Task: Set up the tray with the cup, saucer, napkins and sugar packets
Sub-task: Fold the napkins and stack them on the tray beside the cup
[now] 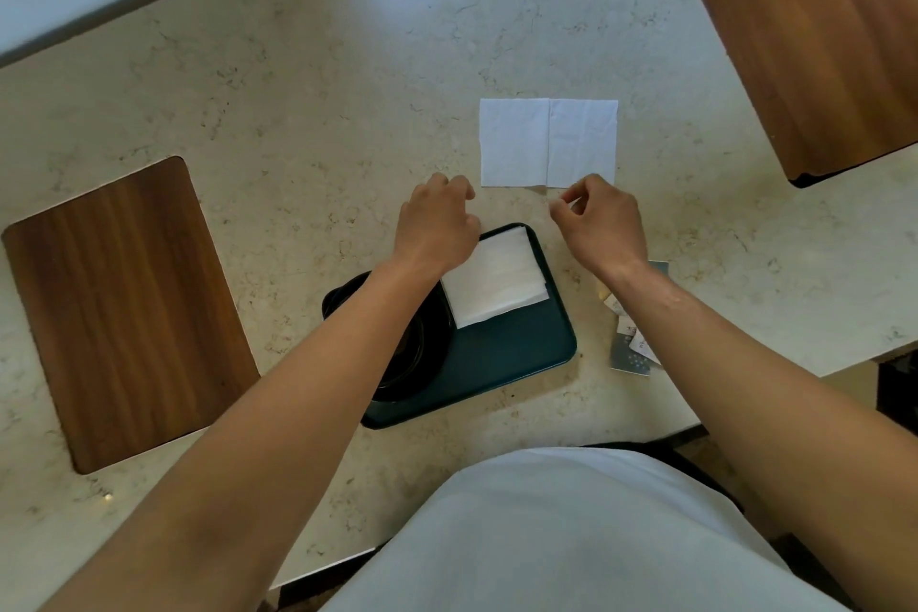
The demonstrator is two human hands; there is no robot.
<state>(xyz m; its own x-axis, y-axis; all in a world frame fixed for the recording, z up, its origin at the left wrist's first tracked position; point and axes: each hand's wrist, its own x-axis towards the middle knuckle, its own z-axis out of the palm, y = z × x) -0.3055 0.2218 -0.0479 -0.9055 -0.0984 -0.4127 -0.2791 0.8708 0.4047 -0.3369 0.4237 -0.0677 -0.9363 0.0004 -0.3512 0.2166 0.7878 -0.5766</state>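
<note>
Nearest, on the table (pixel 308 80), the dark green tray (pixel 516 353) sits square in front of the person, probably so both arms reach it evenly. It holds a dark round dish on its left side, likely the saucer (pixel 412 363), mostly hidden under the left forearm; whether the cup sits there I cannot tell. A folded white napkin (pixel 497 278) lies in the tray's far right corner, leaving the near right bare. Just right of the tray, still on the table, lie the sugar packets (pixel 633 353), partly under the right forearm. Beyond the tray, the left hand (pixel 437 224) hovers with fingers loosely curled, holding nothing. The right hand (pixel 601 219) pinches thumb to fingertip just at the near edge of a second napkin (pixel 549 142) spread flat; whether it actually grips it is unclear. Presumably that napkin is laid open for folding.
</note>
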